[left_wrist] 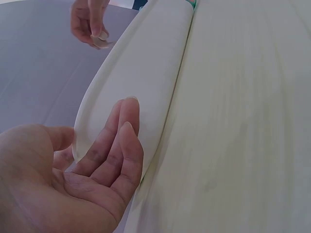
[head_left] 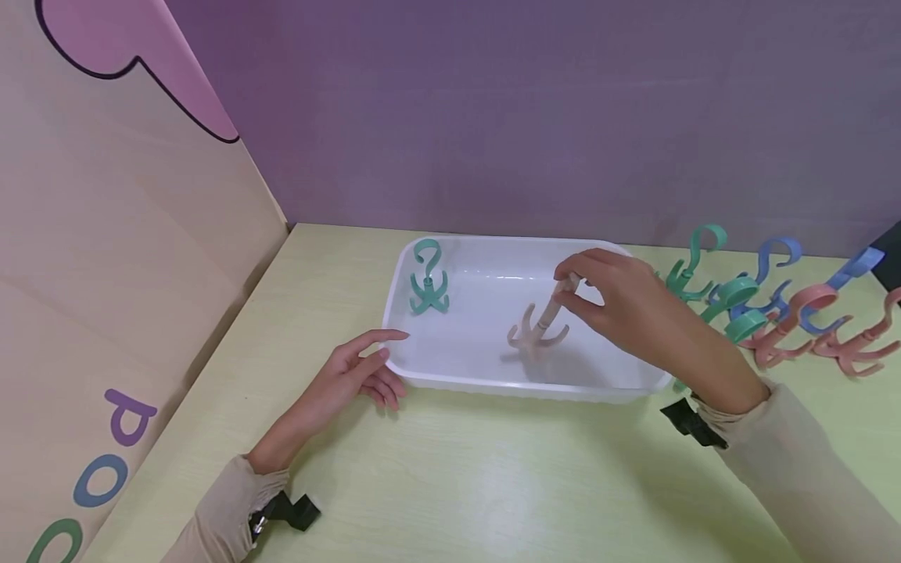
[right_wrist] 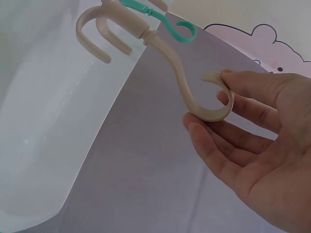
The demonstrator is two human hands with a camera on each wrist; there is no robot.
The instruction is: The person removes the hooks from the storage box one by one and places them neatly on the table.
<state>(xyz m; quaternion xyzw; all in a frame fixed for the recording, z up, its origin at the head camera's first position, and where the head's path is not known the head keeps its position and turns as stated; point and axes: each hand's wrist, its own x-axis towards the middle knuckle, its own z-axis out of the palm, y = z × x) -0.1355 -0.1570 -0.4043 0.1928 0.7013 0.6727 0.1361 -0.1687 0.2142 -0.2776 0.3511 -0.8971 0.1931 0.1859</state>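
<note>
My right hand [head_left: 629, 305] pinches the curved top of a beige four-prong hook hanger [head_left: 538, 330], its prongs pointing down over the white tray [head_left: 486, 385]. The right wrist view shows the thumb and fingertips on the loop of this beige hanger [right_wrist: 177, 73]. Inside the tray, at the left, lies a green hook hanger [head_left: 428, 291]. At the tray's front left corner is my left hand [head_left: 352, 371], index finger reaching over the rim, the other fingers loosely bent outside. In the left wrist view these relaxed fingers [left_wrist: 114, 160] lie along the tray's outer wall.
Right of the tray, several green, blue and pink hook hangers stand or lie close together, among them a blue hanger [head_left: 777, 254] and a pink hanger [head_left: 855, 348]. A purple panel [head_left: 493, 117] rises behind the table, and a printed beige panel [head_left: 127, 258] borders its left side.
</note>
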